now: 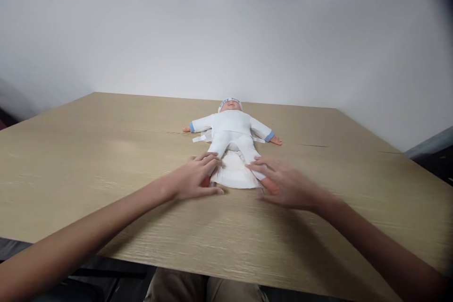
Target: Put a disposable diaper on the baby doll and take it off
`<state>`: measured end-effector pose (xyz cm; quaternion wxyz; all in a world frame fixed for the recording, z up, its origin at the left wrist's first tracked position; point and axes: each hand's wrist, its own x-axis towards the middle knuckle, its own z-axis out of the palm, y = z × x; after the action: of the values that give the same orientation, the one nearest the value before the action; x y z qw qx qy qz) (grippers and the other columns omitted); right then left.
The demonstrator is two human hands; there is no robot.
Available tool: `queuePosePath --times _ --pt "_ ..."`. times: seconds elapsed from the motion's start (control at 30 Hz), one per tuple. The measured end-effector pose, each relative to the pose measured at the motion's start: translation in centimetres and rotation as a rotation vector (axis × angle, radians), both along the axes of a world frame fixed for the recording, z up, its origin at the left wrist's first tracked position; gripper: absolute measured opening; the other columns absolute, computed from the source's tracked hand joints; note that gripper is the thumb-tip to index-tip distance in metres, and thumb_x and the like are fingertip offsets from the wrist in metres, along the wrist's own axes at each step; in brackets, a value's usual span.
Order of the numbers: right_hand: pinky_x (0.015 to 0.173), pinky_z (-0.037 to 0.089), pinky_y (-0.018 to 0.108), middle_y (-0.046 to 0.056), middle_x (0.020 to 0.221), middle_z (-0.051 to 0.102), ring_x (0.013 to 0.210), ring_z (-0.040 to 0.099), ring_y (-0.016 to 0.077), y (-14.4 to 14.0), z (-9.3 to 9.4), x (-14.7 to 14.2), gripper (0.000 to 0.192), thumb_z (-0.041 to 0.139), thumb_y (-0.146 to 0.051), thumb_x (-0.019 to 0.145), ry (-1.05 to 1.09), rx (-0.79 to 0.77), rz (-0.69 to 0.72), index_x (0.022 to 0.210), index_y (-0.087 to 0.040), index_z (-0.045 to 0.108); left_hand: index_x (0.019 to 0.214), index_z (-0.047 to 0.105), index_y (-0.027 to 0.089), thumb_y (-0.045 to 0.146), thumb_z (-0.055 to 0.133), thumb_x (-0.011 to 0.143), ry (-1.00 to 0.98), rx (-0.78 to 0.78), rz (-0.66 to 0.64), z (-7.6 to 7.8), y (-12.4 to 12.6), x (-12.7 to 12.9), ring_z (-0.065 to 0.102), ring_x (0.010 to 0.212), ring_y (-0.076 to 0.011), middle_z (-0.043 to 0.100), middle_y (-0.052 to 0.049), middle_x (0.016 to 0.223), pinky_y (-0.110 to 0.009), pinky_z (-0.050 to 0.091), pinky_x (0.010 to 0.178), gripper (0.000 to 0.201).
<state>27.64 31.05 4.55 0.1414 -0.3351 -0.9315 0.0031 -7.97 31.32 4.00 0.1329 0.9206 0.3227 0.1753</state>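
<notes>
A baby doll (231, 122) in a white outfit with blue cuffs lies on its back, head toward the wall, arms spread and legs apart. Beneath its hips and legs is an unfolded white diaper (235, 174); its side tabs stick out by the doll's waist. My left hand (198, 174) curls over the doll's lower leg and foot on the left, thumb stretched along the near side. Around the other lower leg and foot is my right hand (279, 181), slightly blurred. The doll's feet are partly hidden by my hands.
Everything rests on a wide wooden table (141, 226) with a thin seam across it. A white partition (219, 47) rises behind the table's far edge. My knees (205, 288) are just under the near edge.
</notes>
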Motion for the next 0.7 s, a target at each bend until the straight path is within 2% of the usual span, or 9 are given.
queuePosePath --times 0.03,0.07,0.2,0.27,0.33,0.43,0.57,0.63,0.7 --pt "0.11 0.06 0.063 0.02 0.152 0.067 0.139 0.066 0.0426 -0.5 -0.7 -0.6 0.075 0.076 -0.062 0.097 -0.011 0.042 -0.033 0.157 -0.019 0.063 0.138 0.059 0.022 0.057 0.071 0.101 0.005 0.026 0.059 -0.5 -0.3 0.6 0.051 0.149 -0.0381 0.064 -0.016 0.149 -0.057 0.05 0.12 0.052" --pt "0.111 0.058 0.064 0.022 0.152 0.066 0.141 0.063 0.044 -0.9 -1.4 -1.2 0.076 0.076 -0.061 0.097 -0.013 0.077 -0.065 0.157 -0.018 0.062 0.134 0.059 0.022 0.053 0.072 0.101 0.014 0.052 0.106 -1.1 -0.5 1.1 0.051 0.147 -0.0381 0.063 -0.017 0.148 -0.057 0.051 0.118 0.047" --pt "0.111 0.057 0.058 0.02 0.144 0.069 0.138 0.063 0.0377 -1.5 -3.4 -2.7 0.041 0.055 -0.025 0.108 0.029 0.153 -0.201 0.145 -0.019 0.07 0.116 0.063 0.021 0.03 0.064 0.103 0.025 0.112 0.181 -2.1 -0.1 2.3 0.054 0.133 -0.0356 0.067 -0.014 0.135 -0.054 0.053 0.111 0.015" --pt "0.106 0.058 0.054 0.017 0.133 0.073 0.126 0.067 0.0352 -1.0 -3.1 -2.9 0.034 0.048 -0.021 0.109 0.07 0.151 -0.229 0.13 -0.02 0.075 0.109 0.065 0.022 0.032 0.06 0.107 -0.033 0.104 0.201 -1.7 0.6 2.2 0.056 0.124 -0.0347 0.071 -0.011 0.122 -0.054 0.052 0.108 0.012" --pt "0.095 0.058 0.048 0.015 0.114 0.075 0.108 0.069 0.0322 0.0 -2.2 -2.9 0.031 0.044 -0.026 0.112 0.127 0.112 -0.244 0.114 -0.021 0.075 0.106 0.068 0.023 0.04 0.058 0.11 -0.135 0.046 0.223 -0.9 1.7 1.8 0.058 0.116 -0.0327 0.073 -0.008 0.111 -0.052 0.052 0.104 0.02" --pt "0.083 0.054 0.042 0.009 0.093 0.07 0.089 0.065 0.0276 2.3 -0.4 -3.1 0.032 0.043 -0.035 0.114 0.267 0.028 -0.249 0.098 -0.023 0.067 0.105 0.071 0.023 0.047 0.056 0.111 -0.328 -0.047 0.241 0.3 4.1 1.4 0.061 0.115 -0.0297 0.073 -0.007 0.114 -0.048 0.049 0.106 0.029" --pt "0.096 0.051 0.042 0.009 0.107 0.069 0.102 0.066 0.0276 7.1 1.0 -3.9 0.032 0.046 -0.045 0.114 0.471 -0.02 -0.255 0.102 -0.023 0.066 0.098 0.07 0.021 0.053 0.056 0.109 -0.524 -0.107 0.271 0.9 9.0 1.5 0.058 0.121 -0.0281 0.068 -0.007 0.117 -0.043 0.045 0.111 0.036" --pt "0.099 0.05 0.042 0.008 0.108 0.068 0.104 0.065 0.0275 10.2 1.0 -4.4 0.034 0.048 -0.048 0.111 0.539 -0.077 -0.285 0.099 -0.023 0.067 0.09 0.066 0.02 0.057 0.054 0.108 -0.596 -0.187 0.296 0.7 12.0 1.9 0.059 0.111 -0.0255 0.066 -0.006 0.106 -0.037 0.047 0.101 0.043" --pt "0.099 0.049 0.04 0.006 0.101 0.069 0.101 0.064 0.0263 13.4 0.6 -4.9 0.034 0.054 -0.049 0.108 0.65 -0.24 -0.359 0.09 -0.023 0.066 0.085 0.061 0.02 0.062 0.058 0.105 -0.7 -0.33 0.317 0.3 14.8 2.5 0.059 0.1 -0.0232 0.065 -0.004 0.094 -0.034 0.047 0.094 0.047"
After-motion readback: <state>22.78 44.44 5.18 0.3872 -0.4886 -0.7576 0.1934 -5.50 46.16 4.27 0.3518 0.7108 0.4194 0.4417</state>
